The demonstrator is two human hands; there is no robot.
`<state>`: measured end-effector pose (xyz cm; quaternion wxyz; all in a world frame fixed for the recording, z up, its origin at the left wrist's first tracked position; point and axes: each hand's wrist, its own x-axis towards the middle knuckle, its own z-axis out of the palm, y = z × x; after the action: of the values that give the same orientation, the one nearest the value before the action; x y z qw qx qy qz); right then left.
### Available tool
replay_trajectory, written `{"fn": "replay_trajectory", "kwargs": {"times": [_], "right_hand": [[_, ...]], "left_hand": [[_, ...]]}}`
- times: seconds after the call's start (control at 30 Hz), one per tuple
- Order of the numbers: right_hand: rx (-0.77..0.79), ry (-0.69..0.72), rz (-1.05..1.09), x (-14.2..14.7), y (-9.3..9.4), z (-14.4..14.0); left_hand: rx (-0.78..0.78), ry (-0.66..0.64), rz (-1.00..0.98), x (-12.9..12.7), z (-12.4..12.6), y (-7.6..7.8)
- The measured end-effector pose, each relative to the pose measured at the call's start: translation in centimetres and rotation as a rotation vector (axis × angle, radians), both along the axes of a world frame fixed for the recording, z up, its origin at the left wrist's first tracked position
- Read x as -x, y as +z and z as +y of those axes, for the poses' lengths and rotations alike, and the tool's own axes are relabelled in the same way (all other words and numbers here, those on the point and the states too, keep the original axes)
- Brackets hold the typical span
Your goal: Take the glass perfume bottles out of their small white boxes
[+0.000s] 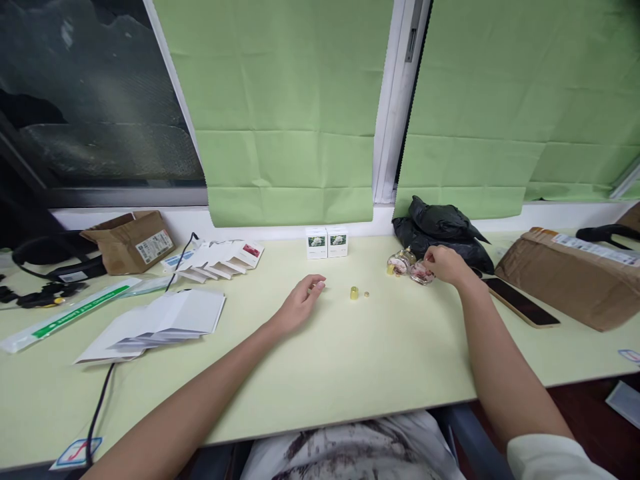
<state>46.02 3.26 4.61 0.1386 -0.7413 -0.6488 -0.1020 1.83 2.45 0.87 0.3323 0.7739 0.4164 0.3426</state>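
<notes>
Touching, or all but touching, the right-hand shiny piece (421, 273), the right hand (445, 265) has its thumb and fingers bunched narrowly together; whether they actually grip the piece I cannot tell, since the fingertips cover its upper edge. The piece lies to the right of the pair of white boxes (323, 252) and a little nearer the person. Just beside it, between it and the boxes, is a second shiny piece (399, 264). Both look roundish and glassy, with pinkish and gold tones. The right-hand one seems to lie with a rounded face toward the person, but its long axis is too small and blurred to read. The second has a narrower part pointing up and away from the person, toward the window side.

The left hand (303, 299) is in front of the boxes, slightly left of them, palm turned inward. Its fingers are loosely curved, the thumb a small gap from the index finger, and nothing shows in the grasp.

In front of the boxes and to their right, a gold cap (354, 293) stands upright, its axis vertical, with a tiny gold ring (367, 294) near it, on its right. Farther right of the boxes, behind the shiny pieces, sits a black plastic bag (443, 233).
</notes>
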Motion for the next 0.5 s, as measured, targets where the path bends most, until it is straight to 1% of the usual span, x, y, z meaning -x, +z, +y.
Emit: {"fn": "replay_trajectory", "kwargs": {"times": [0.07, 0.13, 0.2, 0.23, 0.3, 0.37, 0.43, 0.5], "right_hand": [[-0.046, 0.011, -0.038, 0.3, 0.2, 0.0], [-0.126, 0.065, -0.053, 1.2, 0.5, -0.1], [-0.193, 0.171, 0.001, 3.0, 0.8, -0.1], [-0.180, 0.251, 0.071, 4.2, 0.8, -0.1], [-0.028, 0.434, 0.222, 6.9, 0.4, -0.2], [0.154, 0.567, 0.279, 9.5, -0.3, -0.4], [0.270, 0.649, 0.293, 11.5, -1.2, -0.6], [0.329, 0.708, 0.309, 12.7, -2.1, -0.7]], "left_hand": [[-0.003, 0.000, 0.000, 0.0, 0.0, 0.0], [-0.010, 0.000, -0.001, 0.0, 0.0, -0.1], [-0.016, -0.001, -0.002, 0.0, 0.1, -0.1], [-0.016, -0.003, 0.000, 0.0, 0.1, -0.2], [-0.018, -0.003, 0.001, 0.1, 0.2, -0.3], [-0.022, -0.003, 0.003, 0.1, 0.2, -0.3], [-0.026, -0.005, 0.005, 0.1, 0.2, -0.4], [-0.030, -0.006, 0.009, 0.1, 0.2, -0.4]]}}
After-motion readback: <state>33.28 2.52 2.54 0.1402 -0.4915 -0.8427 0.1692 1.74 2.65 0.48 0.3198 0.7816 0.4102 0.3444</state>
